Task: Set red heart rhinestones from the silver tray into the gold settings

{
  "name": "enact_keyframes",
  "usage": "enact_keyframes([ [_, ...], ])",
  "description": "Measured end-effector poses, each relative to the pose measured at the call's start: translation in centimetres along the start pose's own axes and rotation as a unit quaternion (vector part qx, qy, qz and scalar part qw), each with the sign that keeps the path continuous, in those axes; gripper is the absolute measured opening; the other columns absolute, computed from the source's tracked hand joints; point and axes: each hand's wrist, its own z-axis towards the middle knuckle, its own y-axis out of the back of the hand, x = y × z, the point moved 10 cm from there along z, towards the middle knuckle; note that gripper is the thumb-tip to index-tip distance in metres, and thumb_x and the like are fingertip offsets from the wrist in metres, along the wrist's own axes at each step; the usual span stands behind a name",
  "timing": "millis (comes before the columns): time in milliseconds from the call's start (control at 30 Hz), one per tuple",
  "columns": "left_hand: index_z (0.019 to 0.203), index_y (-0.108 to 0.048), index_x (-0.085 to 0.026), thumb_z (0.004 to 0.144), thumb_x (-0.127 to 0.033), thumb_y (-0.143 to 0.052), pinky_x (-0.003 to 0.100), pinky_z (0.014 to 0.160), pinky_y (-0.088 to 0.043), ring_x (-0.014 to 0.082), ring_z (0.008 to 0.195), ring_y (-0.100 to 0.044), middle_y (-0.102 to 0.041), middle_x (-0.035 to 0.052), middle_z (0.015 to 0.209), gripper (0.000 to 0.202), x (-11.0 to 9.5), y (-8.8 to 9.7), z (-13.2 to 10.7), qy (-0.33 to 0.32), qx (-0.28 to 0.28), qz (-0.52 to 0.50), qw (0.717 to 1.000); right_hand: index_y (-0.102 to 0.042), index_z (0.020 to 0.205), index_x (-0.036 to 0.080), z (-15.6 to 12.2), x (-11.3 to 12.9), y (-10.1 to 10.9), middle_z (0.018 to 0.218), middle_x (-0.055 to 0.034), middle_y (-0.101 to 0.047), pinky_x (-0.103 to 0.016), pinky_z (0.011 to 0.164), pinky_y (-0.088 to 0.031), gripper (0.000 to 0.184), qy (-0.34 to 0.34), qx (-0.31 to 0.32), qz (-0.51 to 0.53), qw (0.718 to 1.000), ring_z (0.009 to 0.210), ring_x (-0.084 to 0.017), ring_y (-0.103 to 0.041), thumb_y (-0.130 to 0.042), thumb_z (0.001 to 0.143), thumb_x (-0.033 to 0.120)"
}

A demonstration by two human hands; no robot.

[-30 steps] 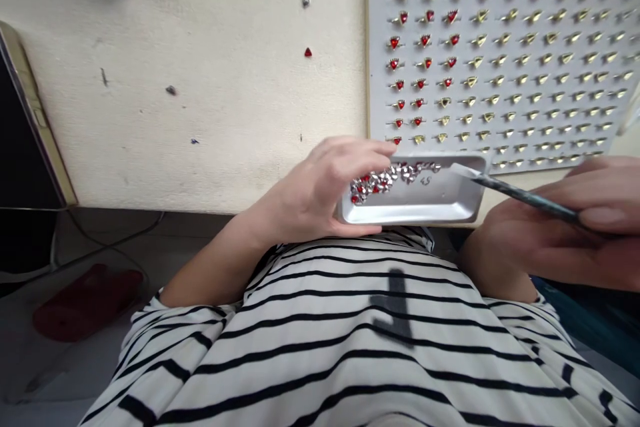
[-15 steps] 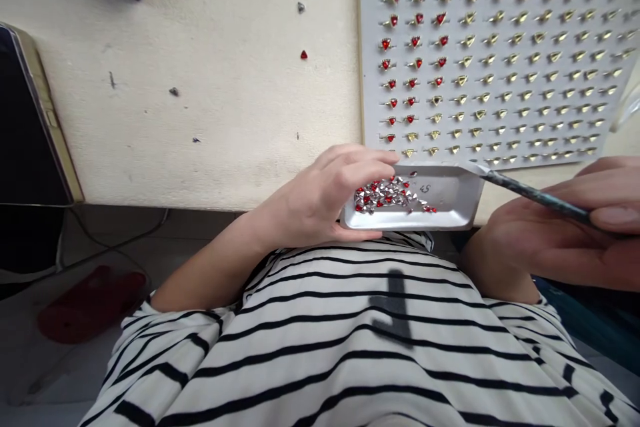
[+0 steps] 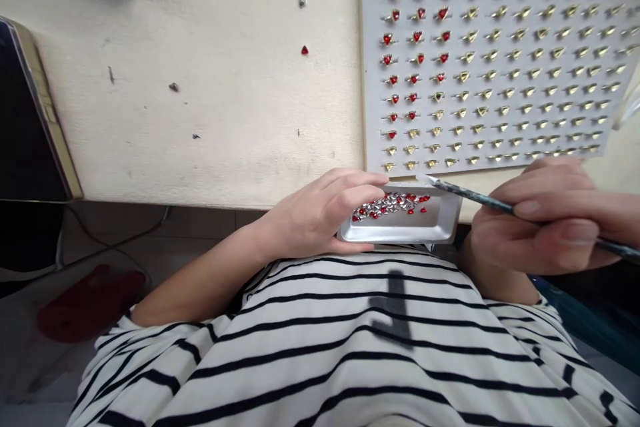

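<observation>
On the cream bench [image 3: 200, 113] I can see a grey board [image 3: 490, 60] set with rows of gold and red heart-shaped pieces, with a few stray stones [image 3: 304, 50] off to its left. My left hand [image 3: 315, 213] grips a small metal tray [image 3: 400, 230] holding a heap of red and silver gems [image 3: 390, 205]. My right hand [image 3: 540, 220] pinches a slim pick [image 3: 470, 195], its tip just at the tray's far rim.

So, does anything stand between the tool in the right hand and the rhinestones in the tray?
Only the raised far rim of the metal tray; the pointed tool's tip, in the right hand, is at it, beyond the rhinestones.
</observation>
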Motion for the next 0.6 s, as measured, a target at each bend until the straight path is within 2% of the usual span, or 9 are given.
enact_keyframes([
  [133, 0.149, -0.042, -0.021, 0.088, -0.043, -0.086, 0.049, 0.109, -0.065, 0.0284, 0.14, -0.065, -0.063, 0.0221, 0.148, 0.078, 0.2, 0.0, -0.6, 0.013, -0.009, 0.042, 0.999, -0.056, 0.068, 0.022, -0.4, -0.3, 0.2, 0.054, 0.0053, -0.045, -0.034, 0.051, -0.028, 0.04, -0.016, 0.009, 0.011, 1.0, 0.046, -0.006, -0.047, -0.045, 0.104, 0.036],
  [267, 0.146, -0.043, -0.017, 0.084, -0.046, -0.09, 0.048, 0.105, -0.067, 0.0295, 0.132, -0.067, -0.065, 0.0225, 0.138, 0.083, 0.6, 0.1, -0.9, 0.025, -0.033, 0.072, 0.997, -0.05, 0.065, 0.021, -0.7, -0.5, -0.8, 0.053, 0.0055, -0.047, -0.033, 0.052, -0.031, 0.044, -0.031, 0.051, -0.003, 0.998, 0.047, -0.006, -0.048, -0.044, 0.105, 0.039],
  [367, 0.147, -0.041, -0.018, 0.083, -0.046, -0.09, 0.049, 0.102, -0.067, 0.03, 0.129, -0.068, -0.065, 0.0214, 0.137, 0.084, 1.0, 0.0, -0.9, 0.039, -0.034, 0.058, 0.997, -0.05, 0.065, 0.02, -0.9, -0.3, -1.1, 0.053, 0.0058, -0.048, -0.033, 0.052, -0.032, 0.043, -0.039, 0.073, -0.002, 0.997, 0.047, -0.005, -0.049, -0.044, 0.104, 0.036],
  [433, 0.148, -0.04, -0.02, 0.084, -0.044, -0.09, 0.05, 0.103, -0.066, 0.0299, 0.13, -0.068, -0.065, 0.0205, 0.139, 0.084, 1.2, -0.1, -0.9, 0.046, -0.032, 0.051, 0.997, -0.053, 0.068, 0.021, -1.0, -0.3, -1.6, 0.055, 0.006, -0.053, -0.035, 0.054, -0.035, 0.039, -0.06, 0.123, -0.005, 0.991, 0.048, -0.007, -0.052, -0.045, 0.104, 0.034],
  [533, 0.148, -0.04, -0.021, 0.084, -0.038, -0.09, 0.05, 0.104, -0.066, 0.0297, 0.131, -0.067, -0.065, 0.0202, 0.14, 0.083, 1.3, -0.2, -0.9, 0.051, -0.026, 0.056, 0.997, -0.06, 0.075, 0.022, -1.9, -0.7, -3.2, 0.064, 0.0043, -0.063, -0.038, 0.061, -0.042, 0.032, -0.124, 0.25, -0.008, 0.96, 0.058, -0.012, -0.063, -0.047, 0.102, 0.033],
  [600, 0.148, -0.04, -0.019, 0.086, -0.035, -0.089, 0.049, 0.105, -0.066, 0.0291, 0.131, -0.067, -0.065, 0.0201, 0.14, 0.081, 1.2, -0.1, -0.8, 0.046, -0.026, 0.059, 0.997, -0.064, 0.079, 0.024, -2.6, -0.8, -3.5, 0.068, 0.0035, -0.067, -0.039, 0.064, -0.046, 0.028, -0.152, 0.29, -0.014, 0.945, 0.062, -0.013, -0.066, -0.05, 0.101, 0.032],
])
